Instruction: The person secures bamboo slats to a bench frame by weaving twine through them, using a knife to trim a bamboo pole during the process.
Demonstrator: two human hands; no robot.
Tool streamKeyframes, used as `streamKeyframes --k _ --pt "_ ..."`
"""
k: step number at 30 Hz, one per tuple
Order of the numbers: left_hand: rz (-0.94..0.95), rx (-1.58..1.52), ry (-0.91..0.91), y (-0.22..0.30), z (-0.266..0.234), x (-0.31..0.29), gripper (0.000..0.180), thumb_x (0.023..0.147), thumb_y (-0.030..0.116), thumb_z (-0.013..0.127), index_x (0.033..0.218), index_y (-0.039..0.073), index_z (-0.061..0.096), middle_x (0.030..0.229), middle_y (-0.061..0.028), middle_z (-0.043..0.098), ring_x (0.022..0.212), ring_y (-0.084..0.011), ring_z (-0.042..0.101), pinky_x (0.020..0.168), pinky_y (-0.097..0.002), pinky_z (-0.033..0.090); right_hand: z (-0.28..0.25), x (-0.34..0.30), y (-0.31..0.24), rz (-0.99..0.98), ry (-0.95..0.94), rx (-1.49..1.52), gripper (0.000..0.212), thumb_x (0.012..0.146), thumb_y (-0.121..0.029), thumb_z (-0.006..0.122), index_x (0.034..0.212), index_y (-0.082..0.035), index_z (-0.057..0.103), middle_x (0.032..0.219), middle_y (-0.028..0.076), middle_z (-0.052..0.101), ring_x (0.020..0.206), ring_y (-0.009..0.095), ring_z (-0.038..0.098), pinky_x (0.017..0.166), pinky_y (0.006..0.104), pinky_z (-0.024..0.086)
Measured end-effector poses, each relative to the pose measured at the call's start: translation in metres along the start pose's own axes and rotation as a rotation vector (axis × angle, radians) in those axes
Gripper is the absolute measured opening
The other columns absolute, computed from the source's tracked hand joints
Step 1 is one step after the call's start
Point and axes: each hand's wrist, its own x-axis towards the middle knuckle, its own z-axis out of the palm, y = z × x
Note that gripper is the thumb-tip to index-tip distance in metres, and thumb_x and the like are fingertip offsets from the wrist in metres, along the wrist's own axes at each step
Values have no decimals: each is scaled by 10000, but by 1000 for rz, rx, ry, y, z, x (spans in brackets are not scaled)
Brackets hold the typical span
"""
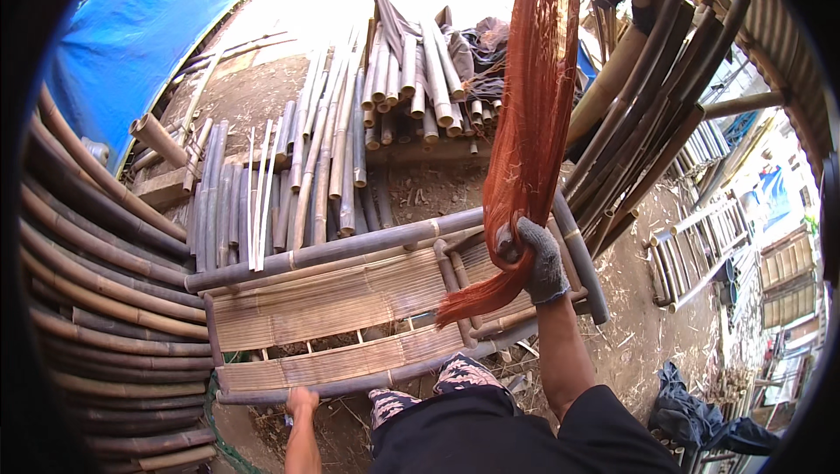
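Observation:
A long orange-red bundle of stringy fibre or netting (531, 124) hangs from above, its lower end bunched and trailing over a bamboo bench. My right hand (544, 260), in a grey knit glove, closes around the bundle's gathered lower part; its fingertips are partly hidden by the strands. A pale roundish end (505, 243) shows inside the gather, too small to name. The bench (328, 317) has a slatted bamboo top with a long gap and thick dark poles along its sides. My bare left hand (302, 400) is closed on its near bamboo rail (385, 379).
Curved bamboo poles (114, 299) are stacked at left. Cut bamboo lengths (328, 142) lie beyond the bench, under a blue tarp's (157, 28) right side. Upright poles (665, 98) lean at right. A bamboo frame (700, 251) and dark cloth (691, 408) lie farther right.

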Motion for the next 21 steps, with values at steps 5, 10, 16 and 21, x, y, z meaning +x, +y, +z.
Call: streamKeyframes --k 5,10,16,21 --pt "979 -707 649 222 -171 -90 368 899 191 670 1231 36 645 1200 -196 637 1167 -346 588 1033 -414 453 20 -9 -3 -40 -31 -73 255 916 -258 634 978 -13 664 819 63 670 694 147 627 655 279 524" --pt "1688 -1067 536 379 -313 -300 213 951 141 664 1116 11 694 1047 -120 690 867 -189 676 757 -308 566 8 -15 -8 -35 0 -60 261 912 -252 650 977 0 654 821 69 661 691 153 621 651 286 520" --pt "1208 -1390 326 462 -348 -310 514 904 396 724 1144 -45 612 922 -94 643 808 -179 620 709 -305 522 -10 -13 -20 -3 -70 -24 271 907 -260 654 982 0 645 812 72 656 691 157 624 646 287 518" --pt "1147 -1316 -372 470 -352 -305 381 937 412 697 1129 90 627 996 -59 687 947 -176 640 803 -366 497 -17 -8 -25 35 -33 -34 248 902 -261 650 938 -16 640 761 56 638 673 146 611 625 272 496"
